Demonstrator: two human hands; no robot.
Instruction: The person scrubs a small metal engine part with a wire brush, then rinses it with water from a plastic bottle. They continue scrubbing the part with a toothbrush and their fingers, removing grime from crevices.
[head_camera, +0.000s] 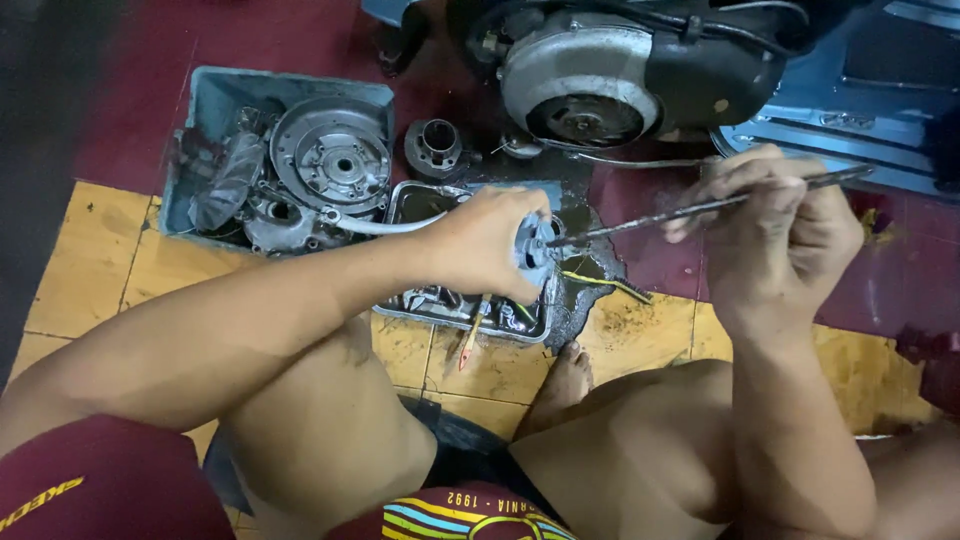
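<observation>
Floor — yellow tile, oil-stained — bears metal tray under hands.

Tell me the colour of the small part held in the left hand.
Light blue-grey, seen in the head view: the small metal part in the left hand.

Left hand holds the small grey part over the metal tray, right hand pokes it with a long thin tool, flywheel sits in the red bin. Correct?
Not quite: the head view shows the flywheel in a blue-grey bin, not red. The rest stands: left hand holds the small grey part over the metal tray; right hand holds the long thin tool.
</observation>
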